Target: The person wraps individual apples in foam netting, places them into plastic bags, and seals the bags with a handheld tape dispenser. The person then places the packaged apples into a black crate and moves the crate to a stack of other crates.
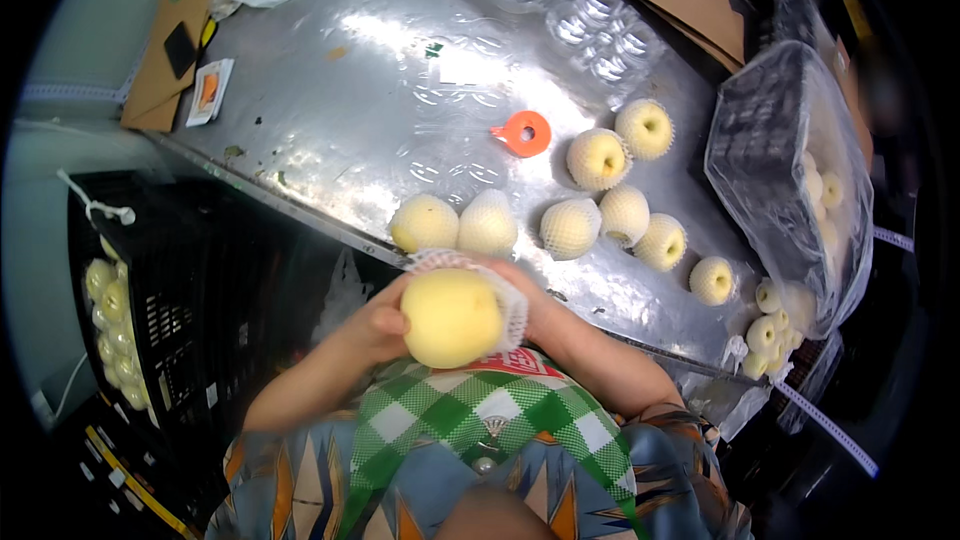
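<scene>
In front of my apron I hold a large, smooth, pale yellow fruit (450, 320), shaped like an apple or a round pear. A white foam net sleeve (515, 315) covers its far and right sides. My left hand (382, 325) grips the fruit's left side, thumb against the skin. My right hand (538, 302) is closed at the sleeve on the other side; most of its fingers are hidden. Just beyond, two netted fruits, a left one (425, 223) and a right one (488, 224), rest at the edge of the metal table (330, 100).
Several more netted fruits, including one (570, 229), stand to the right. An orange tape dispenser (523, 133) lies mid-table beside a clear moulded tray (455, 120). More clear trays (605, 35) lie farther back. A plastic-lined container (780, 160) stands right; a black fruit crate (180, 290) stands left.
</scene>
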A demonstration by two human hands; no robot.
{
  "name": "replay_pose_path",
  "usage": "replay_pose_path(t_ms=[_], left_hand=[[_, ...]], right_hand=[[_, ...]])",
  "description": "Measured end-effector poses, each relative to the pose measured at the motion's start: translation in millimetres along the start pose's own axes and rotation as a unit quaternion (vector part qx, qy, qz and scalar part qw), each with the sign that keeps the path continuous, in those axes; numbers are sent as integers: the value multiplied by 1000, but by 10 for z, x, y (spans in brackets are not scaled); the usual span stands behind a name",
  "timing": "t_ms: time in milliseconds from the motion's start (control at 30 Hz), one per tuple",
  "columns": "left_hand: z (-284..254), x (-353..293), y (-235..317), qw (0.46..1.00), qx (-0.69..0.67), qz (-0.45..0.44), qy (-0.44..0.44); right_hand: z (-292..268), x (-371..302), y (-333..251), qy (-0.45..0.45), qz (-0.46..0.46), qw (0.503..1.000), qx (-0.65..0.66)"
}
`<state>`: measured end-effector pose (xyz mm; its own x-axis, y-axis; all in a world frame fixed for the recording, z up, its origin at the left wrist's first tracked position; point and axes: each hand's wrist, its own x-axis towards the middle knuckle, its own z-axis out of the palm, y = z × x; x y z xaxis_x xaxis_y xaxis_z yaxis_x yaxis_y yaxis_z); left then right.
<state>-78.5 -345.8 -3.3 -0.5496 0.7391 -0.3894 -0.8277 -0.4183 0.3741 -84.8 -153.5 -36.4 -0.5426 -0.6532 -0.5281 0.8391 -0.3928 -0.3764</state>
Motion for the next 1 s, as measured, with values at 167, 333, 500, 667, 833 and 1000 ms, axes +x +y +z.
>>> replay_pose_path(t_ms=[167, 333, 500, 667, 833, 1000], left_hand=[[-55, -25, 173, 970, 203, 87, 106], [-82, 187, 239, 841, 453, 271, 117], [-128, 295, 261, 872, 344, 300, 176], [-215, 325, 398, 786, 483, 354, 155], [-152, 371, 409, 710, 626, 321, 29], [13, 448, 390, 946, 261, 156, 112]], right_hand=[[-91, -68, -253, 161, -230, 854, -439], [101, -57, -264, 270, -488, 603, -570], [166, -160, -135, 181, -492, 607, -597], [142, -154, -40, 143, -400, 872, -244], [210, 78, -17, 41, -204, 959, 191], [277, 3, -171, 232, -255, 888, -304]])
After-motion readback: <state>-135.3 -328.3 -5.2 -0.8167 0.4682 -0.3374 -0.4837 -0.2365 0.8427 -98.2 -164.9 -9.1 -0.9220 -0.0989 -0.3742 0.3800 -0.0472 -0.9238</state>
